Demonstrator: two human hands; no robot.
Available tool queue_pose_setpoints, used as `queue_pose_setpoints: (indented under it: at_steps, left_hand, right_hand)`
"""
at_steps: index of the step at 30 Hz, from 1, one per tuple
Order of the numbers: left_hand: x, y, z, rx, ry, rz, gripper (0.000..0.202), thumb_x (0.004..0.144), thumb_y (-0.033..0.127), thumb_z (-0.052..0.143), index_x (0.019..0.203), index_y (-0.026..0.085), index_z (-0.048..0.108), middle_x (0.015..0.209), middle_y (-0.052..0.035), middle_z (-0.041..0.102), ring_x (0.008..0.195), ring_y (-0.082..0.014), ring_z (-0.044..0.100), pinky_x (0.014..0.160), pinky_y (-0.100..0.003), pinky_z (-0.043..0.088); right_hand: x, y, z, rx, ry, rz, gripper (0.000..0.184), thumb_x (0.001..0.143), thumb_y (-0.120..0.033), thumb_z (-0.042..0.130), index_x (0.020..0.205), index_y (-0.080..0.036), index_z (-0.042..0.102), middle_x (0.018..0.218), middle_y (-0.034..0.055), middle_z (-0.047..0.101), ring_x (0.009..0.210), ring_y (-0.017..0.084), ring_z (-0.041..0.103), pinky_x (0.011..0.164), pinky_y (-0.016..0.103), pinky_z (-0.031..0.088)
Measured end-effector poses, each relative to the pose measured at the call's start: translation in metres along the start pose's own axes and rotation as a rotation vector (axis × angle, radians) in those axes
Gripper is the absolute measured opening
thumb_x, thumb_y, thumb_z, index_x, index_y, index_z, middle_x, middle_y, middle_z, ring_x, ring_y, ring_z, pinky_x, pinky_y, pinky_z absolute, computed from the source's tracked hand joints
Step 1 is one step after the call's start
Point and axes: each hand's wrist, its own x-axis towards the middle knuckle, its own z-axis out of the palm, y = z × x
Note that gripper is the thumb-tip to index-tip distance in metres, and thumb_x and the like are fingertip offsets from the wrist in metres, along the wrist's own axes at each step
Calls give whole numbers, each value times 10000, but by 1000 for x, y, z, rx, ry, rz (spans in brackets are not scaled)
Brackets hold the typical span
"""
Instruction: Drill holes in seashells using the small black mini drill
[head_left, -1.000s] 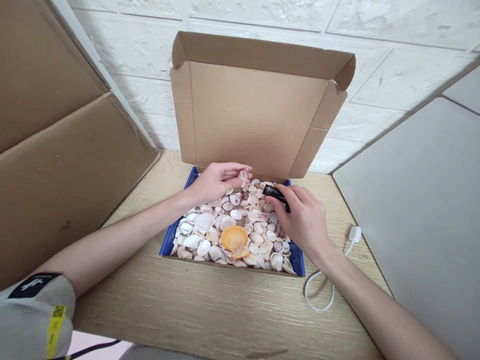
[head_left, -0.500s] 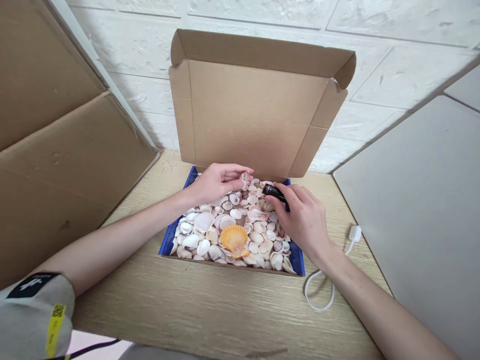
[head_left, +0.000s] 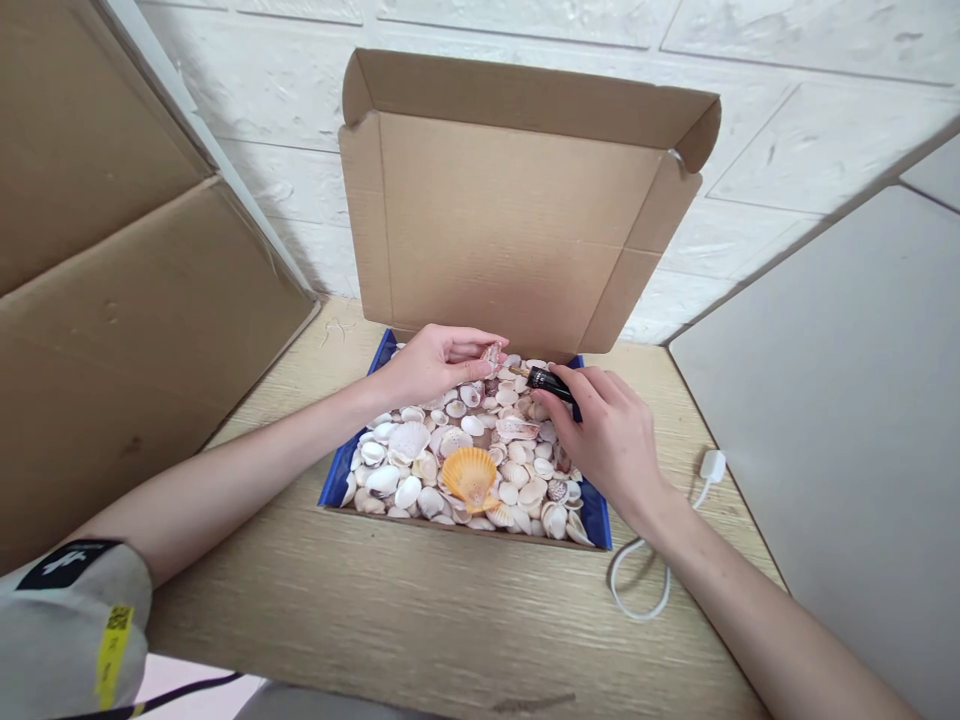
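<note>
Between the thumb and fingers of my left hand (head_left: 444,362) is a small pinkish shell (head_left: 491,357), held over the back of the box. My right hand (head_left: 609,428) grips a slim black mini drill (head_left: 547,382) with a brass-coloured chuck at its front. The chuck points left at the held shell; whether a bit touches it is too small to tell. Beneath both hands lies a shallow box with blue side walls (head_left: 598,516), filled with many pale shells (head_left: 409,441). A large orange scallop shell (head_left: 469,474) lies near the front.
The box's cardboard lid (head_left: 502,220) stands raised against the white brick wall (head_left: 795,140). To the left rises a tall cardboard panel (head_left: 142,330), to the right a pale panel (head_left: 840,380). A white cable (head_left: 639,612) with a plug curls on the wooden table (head_left: 420,600) beside my right forearm.
The shell in my left hand has turned a little, showing more of its pink side. My right hand and the mini drill have barely moved; the view has shifted slightly.
</note>
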Motion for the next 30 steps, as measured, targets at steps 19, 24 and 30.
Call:
queue_pose_setpoints:
  at_steps: [19,24,30]
  left_hand:
    - [0,-3,0,-3,6,14,451,751,296,744,1148,100,659,1103,-126,734,1048,-247,687,979,-404,522]
    - [0,-3,0,-5,8,17,456,744,286,750,1145,90,658,1104,-134,731,1044,-250,689,976,-403,524]
    - [0,-2,0,-7,12,6,466,727,315,766,1133,109,669,1105,-124,733,1053,-259,684,984,-420,516]
  right_hand:
    - [0,0,0,2,0,0,306,927,-374,523,1067,-126,635,846,62,680,757,194,603,673,300,446]
    - [1,-1,0,12,-12,5,305,928,-379,519,1070,-133,631,856,64,681,762,195,603,676,302,448]
    - [0,0,0,11,-15,5,310,931,-382,512,1074,-133,629,855,66,680,756,196,600,677,308,448]
